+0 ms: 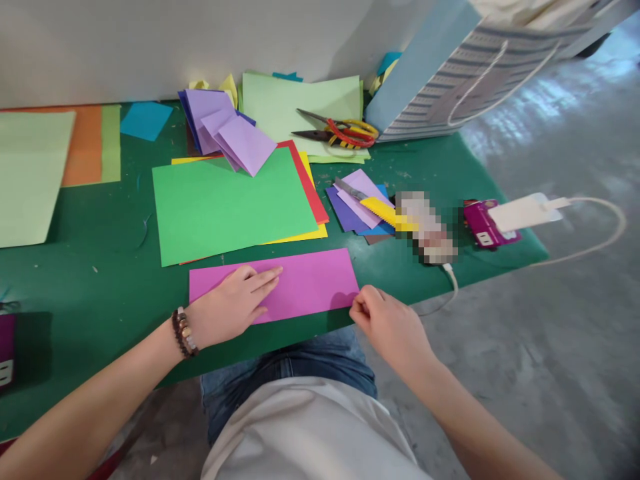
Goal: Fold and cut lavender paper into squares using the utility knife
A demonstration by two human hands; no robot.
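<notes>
A long magenta paper sheet (310,283) lies flat near the front edge of the green table mat (100,280). My left hand (233,307) rests palm down on its left half, with the fingers stretched across the paper. My right hand (385,327) pinches the sheet's lower right corner between its fingertips. Just beyond the magenta sheet lies a large green paper sheet (230,207) on top of red and yellow sheets. Folded lilac paper (240,137) sits past it, and red-and-yellow-handled scissors (340,130) rest on a pale green sheet (300,107).
A small pile of purple paper (357,207) with a yellow-handled tool lies to the right, beside a pixelated object (427,227) and a purple card (483,223). A white cable (575,247) trails off the table edge. A striped paper bag (475,67) stands at the back right.
</notes>
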